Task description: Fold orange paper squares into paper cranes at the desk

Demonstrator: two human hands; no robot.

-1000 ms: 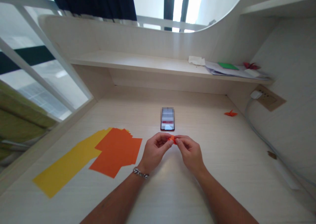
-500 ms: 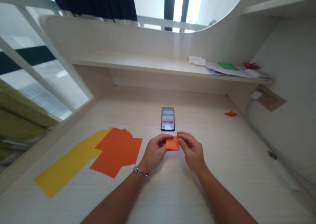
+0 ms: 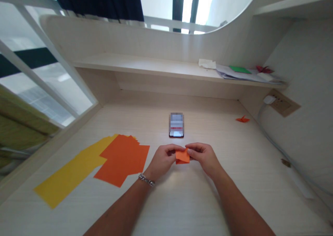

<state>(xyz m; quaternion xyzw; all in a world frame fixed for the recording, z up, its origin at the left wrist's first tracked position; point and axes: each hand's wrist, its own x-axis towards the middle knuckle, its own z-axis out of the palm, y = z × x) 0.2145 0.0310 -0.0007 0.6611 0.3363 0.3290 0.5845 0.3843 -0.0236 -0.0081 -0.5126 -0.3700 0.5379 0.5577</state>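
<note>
A small folded square of orange paper (image 3: 182, 156) is held between my two hands over the desk. My left hand (image 3: 163, 159), with a chain bracelet (image 3: 146, 179) at the wrist, pinches its left side and upper edge. On the other side, my right hand (image 3: 204, 157) grips the right edge between thumb and fingers. The lower edge of the paper gapes a little, showing a layer beneath. Just beyond the hands lies a phone (image 3: 176, 125) with its screen lit and blurred.
Loose orange sheets (image 3: 125, 159) overlap yellow sheets (image 3: 75, 170) at the left of the desk. A small folded orange paper figure (image 3: 242, 119) sits at the right, near a cable (image 3: 273, 142) and a wall socket (image 3: 282, 103). Papers (image 3: 241, 73) rest on the shelf (image 3: 156, 65).
Both hands have brought the orange paper slightly down towards me. My right fingers have shifted onto its upper right corner, and its lower edge now gapes more.
</note>
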